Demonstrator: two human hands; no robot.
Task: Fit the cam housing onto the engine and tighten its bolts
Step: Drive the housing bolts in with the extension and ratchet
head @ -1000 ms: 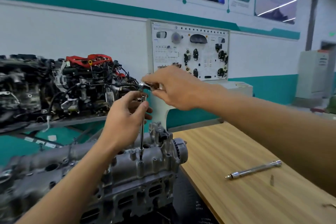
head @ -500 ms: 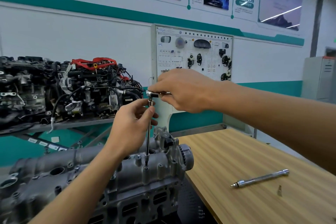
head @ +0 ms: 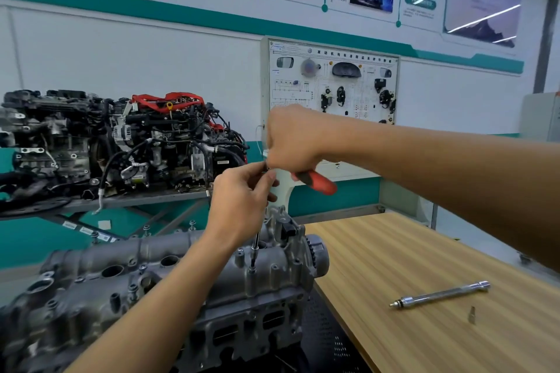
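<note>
We've got the cam housing (head: 91,269) left of the surface (head: 394,245), a metal bar (head: 439,294) on it, another engine (head: 136,142) behind.

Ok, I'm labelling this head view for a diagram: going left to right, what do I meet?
Engine on the stand, left hand, red ratchet handle, loose silver bar, grey cabinet.

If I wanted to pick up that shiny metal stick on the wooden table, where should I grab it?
Probably the smooth middle of the metal stick, pinching from above across its width. It lies flat on the table, and both ends are lumpier.
</note>
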